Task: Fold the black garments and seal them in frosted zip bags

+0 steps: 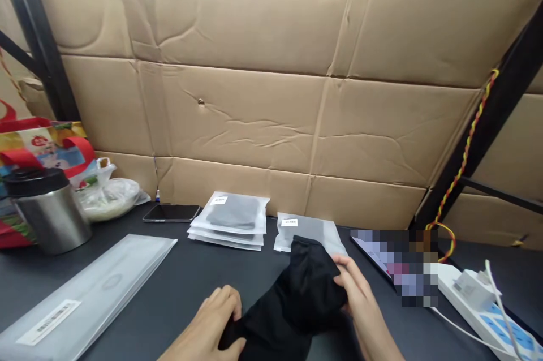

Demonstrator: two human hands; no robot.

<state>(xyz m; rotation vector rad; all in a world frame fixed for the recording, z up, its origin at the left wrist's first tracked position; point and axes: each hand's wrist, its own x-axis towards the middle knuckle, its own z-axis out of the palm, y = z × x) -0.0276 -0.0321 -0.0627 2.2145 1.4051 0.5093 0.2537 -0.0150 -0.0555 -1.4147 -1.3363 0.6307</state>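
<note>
A piece of soft black fabric [297, 299], possibly a garment, is bunched at the front middle of the table, its upper end raised and folded over. My left hand [212, 324] grips its lower left edge between curled fingers and thumb. On the other side, my right hand [360, 307] holds the raised end, with some fingertips hidden by the cloth. Just behind the fabric lies a frosted plastic bag [311, 231] with a white label. To its left is a stack of similar frosted bags [231, 219] with dark contents.
Long frosted sleeves [97, 282] with a barcode label lie at left. Behind them are a steel tumbler [53, 219], a colourful tote bag [46, 146], a plastic-wrapped bundle [112, 197] and a phone [172, 213]. At right sit a pixelated device [394, 265] and a power strip [470, 304]. Cardboard [254, 84] walls the back.
</note>
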